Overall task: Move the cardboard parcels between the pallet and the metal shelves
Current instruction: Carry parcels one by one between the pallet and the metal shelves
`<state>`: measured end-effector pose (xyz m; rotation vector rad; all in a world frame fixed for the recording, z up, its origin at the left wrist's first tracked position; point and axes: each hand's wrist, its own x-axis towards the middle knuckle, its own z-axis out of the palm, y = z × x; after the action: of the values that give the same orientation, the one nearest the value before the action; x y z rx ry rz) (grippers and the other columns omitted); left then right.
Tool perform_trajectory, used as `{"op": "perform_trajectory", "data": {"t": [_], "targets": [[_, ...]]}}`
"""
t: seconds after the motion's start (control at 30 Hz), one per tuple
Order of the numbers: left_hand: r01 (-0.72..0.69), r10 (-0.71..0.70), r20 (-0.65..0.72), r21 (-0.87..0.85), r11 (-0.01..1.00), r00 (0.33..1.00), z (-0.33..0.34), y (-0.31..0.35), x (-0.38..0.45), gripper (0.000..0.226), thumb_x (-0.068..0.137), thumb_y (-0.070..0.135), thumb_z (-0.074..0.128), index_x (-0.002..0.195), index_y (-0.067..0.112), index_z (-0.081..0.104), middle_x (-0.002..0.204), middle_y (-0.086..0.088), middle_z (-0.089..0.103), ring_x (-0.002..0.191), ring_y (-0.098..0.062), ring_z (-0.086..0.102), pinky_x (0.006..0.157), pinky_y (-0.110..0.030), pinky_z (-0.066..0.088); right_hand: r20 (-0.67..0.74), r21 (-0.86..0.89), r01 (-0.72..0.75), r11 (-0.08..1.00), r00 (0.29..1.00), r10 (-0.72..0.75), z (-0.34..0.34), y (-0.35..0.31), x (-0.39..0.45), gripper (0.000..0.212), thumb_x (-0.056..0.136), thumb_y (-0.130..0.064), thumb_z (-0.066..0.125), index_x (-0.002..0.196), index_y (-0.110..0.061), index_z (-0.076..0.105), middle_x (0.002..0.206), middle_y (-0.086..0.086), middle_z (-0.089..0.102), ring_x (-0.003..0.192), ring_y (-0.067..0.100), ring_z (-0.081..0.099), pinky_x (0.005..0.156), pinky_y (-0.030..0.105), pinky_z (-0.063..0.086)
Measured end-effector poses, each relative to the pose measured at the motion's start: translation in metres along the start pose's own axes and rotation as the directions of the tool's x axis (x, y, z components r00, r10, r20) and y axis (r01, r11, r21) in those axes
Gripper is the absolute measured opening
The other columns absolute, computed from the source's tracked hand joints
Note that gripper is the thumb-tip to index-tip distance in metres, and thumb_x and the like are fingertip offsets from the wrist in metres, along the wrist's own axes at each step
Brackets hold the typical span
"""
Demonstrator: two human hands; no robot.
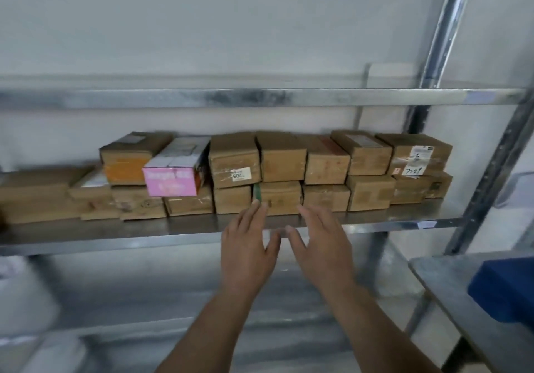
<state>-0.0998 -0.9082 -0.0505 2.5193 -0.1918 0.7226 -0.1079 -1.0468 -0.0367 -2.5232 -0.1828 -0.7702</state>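
Both hands spread, empty: left hand (248,245), right hand (320,245). Straight ahead, bottom-row cardboard parcel (280,197), end-on, long axis running back; left fingertips nearer, maybe touching.

Soft, even, cool light fills the frame, with no hard shadows and its source out of view. Dull sheen smears along the metal shelf (375,219) edge. Motion blur softens both hands and the parcels' (277,158) labels, perhaps from head movement. Wide-angle distortion bends the shelf upright (445,25) at the right edge.
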Motion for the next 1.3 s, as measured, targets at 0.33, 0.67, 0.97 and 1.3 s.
{"op": "perform_trajectory", "data": {"t": [0.33, 0.67, 0.97, 1.3], "targets": [[0.163, -0.153, -0.119, 0.080, 0.983, 0.981, -0.063, -0.134, 0.010, 0.055, 0.091, 0.042, 0.052, 0.142, 0.025, 0.039, 0.148, 0.005, 0.039, 0.135, -0.017, 0.033, 0.104, -0.035, 0.030, 0.113, 0.129, 0.112, 0.985, 0.985, -0.127, 0.103, -0.117, 0.028, 0.050, 0.092, -0.042, 0.052, 0.137, -0.022, 0.047, 0.137, -0.005, 0.044, 0.125, 0.013, 0.041, 0.089, 0.024, 0.036], [0.274, -0.251, -0.151, 0.159, 0.948, 0.956, -0.074, -0.220, 0.043, 0.055, 0.092, 0.041, 0.052, 0.142, 0.021, 0.040, 0.148, 0.004, 0.038, 0.137, -0.016, 0.032, 0.106, -0.032, 0.027, 0.117, 0.277, 0.195, 0.941, 0.965, -0.234, 0.185, -0.172, 0.079, 0.046, 0.090, -0.034, 0.060, 0.132, -0.016, 0.053, 0.130, 0.002, 0.053, 0.119, 0.021, 0.048, 0.093, 0.035, 0.045], [0.256, -0.217, -0.196, 0.206, 0.944, 0.956, -0.094, -0.278, 0.141, 0.055, 0.093, 0.039, 0.051, 0.142, 0.016, 0.040, 0.148, -0.003, 0.037, 0.138, -0.023, 0.031, 0.111, -0.038, 0.026, 0.069, 0.293, 0.219, 0.931, 0.966, -0.249, 0.234, -0.208, 0.176, 0.049, 0.092, -0.042, 0.052, 0.133, -0.016, 0.050, 0.132, 0.003, 0.051, 0.121, 0.020, 0.045, 0.092, 0.034, 0.043], [0.271, -0.241, -0.228, 0.108, 0.957, 0.943, -0.119, -0.343, 0.192, 0.057, 0.095, 0.042, 0.045, 0.145, 0.018, 0.033, 0.151, -0.005, 0.033, 0.138, -0.025, 0.028, 0.111, -0.035, 0.022, 0.223, 0.089, 0.153, 0.984, 0.960, -0.169, 0.266, -0.249, 0.243, 0.056, 0.096, -0.051, 0.037, 0.141, -0.019, 0.039, 0.142, 0.004, 0.046, 0.132, 0.024, 0.036, 0.103, 0.038, 0.034]]}}
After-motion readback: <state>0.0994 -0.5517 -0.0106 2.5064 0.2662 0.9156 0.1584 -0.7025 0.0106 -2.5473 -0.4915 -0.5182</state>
